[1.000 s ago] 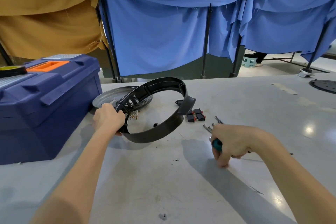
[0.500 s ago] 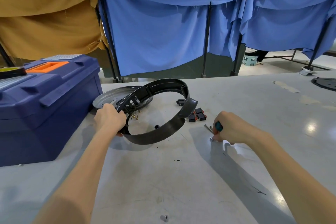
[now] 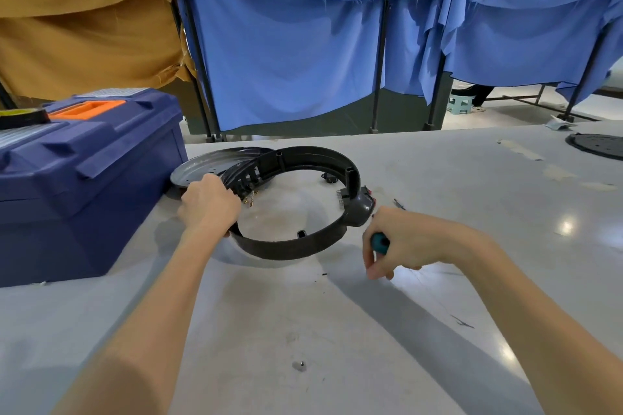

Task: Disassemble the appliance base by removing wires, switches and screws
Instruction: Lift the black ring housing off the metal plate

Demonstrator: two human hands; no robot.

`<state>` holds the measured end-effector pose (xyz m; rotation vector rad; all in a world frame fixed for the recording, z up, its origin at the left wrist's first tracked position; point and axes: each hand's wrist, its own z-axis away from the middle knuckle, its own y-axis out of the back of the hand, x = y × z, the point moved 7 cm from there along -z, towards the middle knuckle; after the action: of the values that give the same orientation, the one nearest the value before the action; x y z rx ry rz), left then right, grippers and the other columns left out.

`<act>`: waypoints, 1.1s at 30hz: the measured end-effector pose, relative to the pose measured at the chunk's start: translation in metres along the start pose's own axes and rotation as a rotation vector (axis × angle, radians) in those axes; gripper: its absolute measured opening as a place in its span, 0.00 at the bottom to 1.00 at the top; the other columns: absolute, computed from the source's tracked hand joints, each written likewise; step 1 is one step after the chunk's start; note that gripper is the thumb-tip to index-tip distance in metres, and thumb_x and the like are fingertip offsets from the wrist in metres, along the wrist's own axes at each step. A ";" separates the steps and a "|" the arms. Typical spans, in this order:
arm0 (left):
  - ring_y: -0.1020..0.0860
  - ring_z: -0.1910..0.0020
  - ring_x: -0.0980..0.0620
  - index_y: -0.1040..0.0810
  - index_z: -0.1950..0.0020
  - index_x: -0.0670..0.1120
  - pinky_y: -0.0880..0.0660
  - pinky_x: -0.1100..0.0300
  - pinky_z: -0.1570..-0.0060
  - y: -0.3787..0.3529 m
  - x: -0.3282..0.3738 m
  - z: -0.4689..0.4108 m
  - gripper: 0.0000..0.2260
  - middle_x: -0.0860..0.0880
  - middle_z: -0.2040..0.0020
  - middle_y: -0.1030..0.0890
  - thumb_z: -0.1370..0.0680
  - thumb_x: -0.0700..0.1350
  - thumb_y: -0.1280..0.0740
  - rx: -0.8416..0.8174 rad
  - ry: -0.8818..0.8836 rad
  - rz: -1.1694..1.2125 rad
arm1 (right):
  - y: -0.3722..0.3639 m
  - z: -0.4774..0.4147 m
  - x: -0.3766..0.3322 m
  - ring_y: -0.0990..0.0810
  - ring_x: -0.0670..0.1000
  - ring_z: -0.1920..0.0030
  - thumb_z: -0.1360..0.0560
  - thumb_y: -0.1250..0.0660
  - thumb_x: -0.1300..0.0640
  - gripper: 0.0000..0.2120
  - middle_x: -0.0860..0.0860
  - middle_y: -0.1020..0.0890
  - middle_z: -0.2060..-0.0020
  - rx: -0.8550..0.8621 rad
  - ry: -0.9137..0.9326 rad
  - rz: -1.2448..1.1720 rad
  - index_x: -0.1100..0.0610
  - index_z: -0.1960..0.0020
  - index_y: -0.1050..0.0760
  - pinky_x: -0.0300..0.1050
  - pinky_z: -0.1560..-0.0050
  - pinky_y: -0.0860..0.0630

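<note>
A black plastic ring-shaped appliance base point(image 3: 296, 246) stands tilted on the grey table, its far side raised. My left hand point(image 3: 209, 204) grips its left rim, beside a slotted section with brass wire terminals point(image 3: 250, 199). My right hand point(image 3: 401, 241) is curled round a teal-handled screwdriver point(image 3: 380, 242), close to the ring's right side, fingertips touching the table. Red and black switches point(image 3: 369, 197) lie partly hidden behind the ring. A small black part point(image 3: 329, 177) lies farther back.
A silver metal plate point(image 3: 199, 170) lies behind the ring. A big blue toolbox point(image 3: 84, 178) stands at the left with a tape roll point(image 3: 20, 116) on its lid. A loose screw point(image 3: 300, 364) lies near me. A black disc point(image 3: 596, 145) sits far right.
My right hand went to the small parts beside the switches, then came back toward me with the screwdriver. The ring has shifted right and now covers most of the switches.
</note>
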<state>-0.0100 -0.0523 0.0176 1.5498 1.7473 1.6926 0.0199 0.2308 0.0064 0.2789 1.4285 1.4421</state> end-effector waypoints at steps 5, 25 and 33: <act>0.23 0.46 0.35 0.26 0.46 0.37 0.28 0.49 0.56 0.003 0.004 0.015 0.10 0.35 0.46 0.21 0.22 0.42 0.34 0.020 -0.022 -0.047 | -0.031 0.009 -0.033 0.34 0.46 0.80 0.31 0.24 0.58 0.04 0.44 0.24 0.78 -0.112 0.126 0.000 0.57 0.60 0.18 0.36 0.76 0.34; 0.23 0.47 0.36 0.29 0.54 0.41 0.31 0.51 0.59 -0.001 -0.015 0.031 0.05 0.37 0.47 0.22 0.22 0.41 0.35 0.006 0.017 -0.048 | -0.068 0.014 -0.088 0.22 0.54 0.70 0.28 0.28 0.61 0.04 0.53 0.15 0.65 -0.157 0.276 0.019 0.62 0.57 0.21 0.43 0.66 0.21; 0.23 0.49 0.37 0.34 0.59 0.42 0.30 0.51 0.60 -0.002 -0.017 0.032 0.09 0.38 0.50 0.22 0.22 0.41 0.35 0.000 0.023 -0.037 | 0.026 0.015 -0.005 0.32 0.50 0.79 0.33 0.28 0.64 0.01 0.57 0.16 0.69 0.137 -0.032 -0.112 0.61 0.61 0.17 0.39 0.76 0.37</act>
<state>0.0210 -0.0471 -0.0012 1.4943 1.7766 1.6991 0.0208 0.2425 0.0341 0.3018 1.4965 1.2464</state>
